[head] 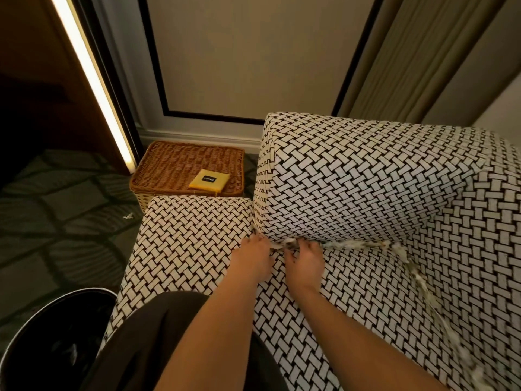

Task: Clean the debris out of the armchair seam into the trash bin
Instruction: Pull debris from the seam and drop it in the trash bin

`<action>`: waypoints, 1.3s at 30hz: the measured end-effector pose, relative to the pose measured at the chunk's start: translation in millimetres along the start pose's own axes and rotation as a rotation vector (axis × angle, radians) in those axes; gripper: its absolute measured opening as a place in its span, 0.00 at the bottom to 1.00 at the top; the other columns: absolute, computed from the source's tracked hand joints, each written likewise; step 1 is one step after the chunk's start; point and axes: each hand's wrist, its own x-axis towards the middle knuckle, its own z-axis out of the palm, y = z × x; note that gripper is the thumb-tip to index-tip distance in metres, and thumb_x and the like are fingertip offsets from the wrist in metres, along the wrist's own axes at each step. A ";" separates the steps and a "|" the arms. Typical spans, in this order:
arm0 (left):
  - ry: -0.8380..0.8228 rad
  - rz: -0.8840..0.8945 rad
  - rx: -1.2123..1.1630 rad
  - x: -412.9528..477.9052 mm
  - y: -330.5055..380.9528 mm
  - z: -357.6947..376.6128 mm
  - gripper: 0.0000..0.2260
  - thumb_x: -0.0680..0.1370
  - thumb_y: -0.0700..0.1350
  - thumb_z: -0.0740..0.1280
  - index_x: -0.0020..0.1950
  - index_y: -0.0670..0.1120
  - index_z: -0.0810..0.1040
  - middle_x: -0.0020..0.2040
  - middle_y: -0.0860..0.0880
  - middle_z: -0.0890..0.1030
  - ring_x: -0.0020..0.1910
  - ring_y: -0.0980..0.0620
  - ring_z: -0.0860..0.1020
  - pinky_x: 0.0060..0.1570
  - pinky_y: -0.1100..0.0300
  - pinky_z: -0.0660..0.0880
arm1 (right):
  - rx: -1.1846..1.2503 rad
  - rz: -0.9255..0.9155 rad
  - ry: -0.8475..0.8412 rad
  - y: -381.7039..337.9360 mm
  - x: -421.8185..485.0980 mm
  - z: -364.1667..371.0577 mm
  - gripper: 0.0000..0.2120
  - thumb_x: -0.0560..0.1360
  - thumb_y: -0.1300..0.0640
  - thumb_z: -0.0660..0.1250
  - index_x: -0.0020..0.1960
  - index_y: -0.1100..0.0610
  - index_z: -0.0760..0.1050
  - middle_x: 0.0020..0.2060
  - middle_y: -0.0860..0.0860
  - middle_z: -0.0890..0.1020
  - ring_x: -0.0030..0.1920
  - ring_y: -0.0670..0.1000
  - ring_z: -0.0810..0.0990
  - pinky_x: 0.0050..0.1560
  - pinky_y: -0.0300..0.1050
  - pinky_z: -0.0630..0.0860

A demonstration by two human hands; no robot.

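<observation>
A: What is held right now?
B: A small clump of debris [290,244] is pinched by the right hand [306,262], with the fingers curled round it. The left hand [253,256] is laid just beside it, and its bent fingertips are pushed into the seam [256,225]. Whether anything is held there cannot be told.
A: Where is the rest of the mess?
B: A long line of it is seen in the seam, from the hands to the back corner and then down the far side of the seat. It looks like thin, torn white paper, light and fluffy.
A: How much is done?
B: Not much, it is judged. Only a few pale bits are seen in the trash bin [42,334], which is round, dark and smooth and is set on the floor to the person's left. Most of the seam is left to be picked out.
A: What is the armchair [366,179] like?
B: It is covered in rough woven cloth with a black and white brick pattern. The arm is blocky.
A: Anything else?
B: One white scrap [128,215] is seen on the carpet [56,235]. A flat yellow packet [207,179] is set on a brown wicker basket [169,162].
</observation>
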 end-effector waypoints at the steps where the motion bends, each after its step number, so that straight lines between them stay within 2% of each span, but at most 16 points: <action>1: 0.014 0.009 0.036 2.3 0.6 2.0 0.20 0.79 0.47 0.59 0.70 0.45 0.65 0.69 0.45 0.66 0.68 0.45 0.63 0.66 0.46 0.65 | -0.036 -0.006 -0.004 -1.2 1.6 0.2 0.17 0.76 0.49 0.63 0.59 0.59 0.76 0.56 0.54 0.75 0.56 0.51 0.73 0.57 0.44 0.71; 8: 0.035 0.005 0.167 23.1 3.0 10.1 0.17 0.78 0.47 0.61 0.66 0.47 0.70 0.69 0.47 0.66 0.70 0.45 0.60 0.69 0.44 0.59 | -0.204 0.002 -0.124 -2.2 15.1 1.1 0.15 0.76 0.45 0.61 0.54 0.54 0.78 0.54 0.51 0.76 0.52 0.51 0.75 0.53 0.45 0.68; 13: 0.075 -0.051 0.069 31.0 3.9 9.4 0.15 0.78 0.50 0.60 0.63 0.47 0.73 0.67 0.48 0.69 0.70 0.46 0.61 0.68 0.45 0.59 | -0.163 0.089 -0.124 -5.1 22.9 0.4 0.11 0.76 0.50 0.62 0.51 0.55 0.78 0.50 0.52 0.79 0.48 0.52 0.78 0.53 0.45 0.67; 20: 0.169 -0.143 -0.008 37.6 7.5 16.2 0.09 0.77 0.42 0.63 0.56 0.47 0.77 0.61 0.49 0.73 0.66 0.49 0.65 0.67 0.46 0.62 | -0.148 0.065 -0.089 -3.4 21.6 2.4 0.11 0.77 0.53 0.61 0.54 0.54 0.78 0.53 0.51 0.79 0.50 0.52 0.78 0.53 0.45 0.67; 24: 0.274 -0.171 -0.116 32.9 9.1 19.7 0.08 0.78 0.46 0.61 0.51 0.50 0.79 0.55 0.50 0.77 0.60 0.50 0.70 0.62 0.52 0.61 | -0.142 0.034 -0.069 -1.7 20.4 4.6 0.11 0.78 0.53 0.59 0.55 0.55 0.76 0.54 0.50 0.78 0.52 0.52 0.76 0.54 0.46 0.66; 29: 0.207 -0.163 -0.169 30.4 6.5 15.7 0.10 0.79 0.46 0.59 0.57 0.49 0.77 0.56 0.49 0.77 0.60 0.50 0.70 0.62 0.53 0.60 | -0.133 -0.009 -0.087 1.1 17.9 3.3 0.13 0.80 0.53 0.54 0.57 0.55 0.74 0.55 0.51 0.77 0.53 0.51 0.75 0.55 0.46 0.65; 32: 0.193 -0.161 -0.164 25.4 6.5 12.7 0.12 0.79 0.45 0.58 0.61 0.48 0.74 0.60 0.49 0.75 0.61 0.50 0.70 0.63 0.52 0.64 | -0.078 -0.057 -0.119 3.9 16.2 -3.4 0.12 0.80 0.55 0.52 0.57 0.57 0.72 0.54 0.51 0.74 0.49 0.50 0.74 0.54 0.45 0.65; 36: 0.205 -0.248 -0.300 14.5 4.6 3.8 0.12 0.79 0.43 0.57 0.59 0.47 0.75 0.57 0.47 0.73 0.52 0.49 0.74 0.58 0.50 0.71 | 0.093 -0.079 -0.095 8.5 10.7 -10.8 0.10 0.80 0.59 0.53 0.53 0.61 0.72 0.55 0.53 0.72 0.44 0.48 0.70 0.52 0.46 0.71; 37: 0.198 -0.257 -0.335 12.8 4.4 3.0 0.12 0.79 0.42 0.57 0.58 0.46 0.76 0.54 0.47 0.74 0.49 0.49 0.75 0.54 0.52 0.73 | 0.127 -0.076 -0.084 10.9 9.7 -11.1 0.10 0.80 0.60 0.53 0.53 0.62 0.72 0.54 0.54 0.72 0.44 0.49 0.71 0.49 0.46 0.72; 39: 0.185 -0.257 -0.417 8.0 5.8 3.6 0.11 0.79 0.41 0.56 0.56 0.43 0.76 0.48 0.47 0.76 0.42 0.49 0.75 0.44 0.56 0.73 | 0.170 -0.056 -0.088 14.2 6.4 -13.6 0.10 0.80 0.60 0.53 0.51 0.63 0.72 0.49 0.54 0.74 0.42 0.49 0.70 0.41 0.42 0.69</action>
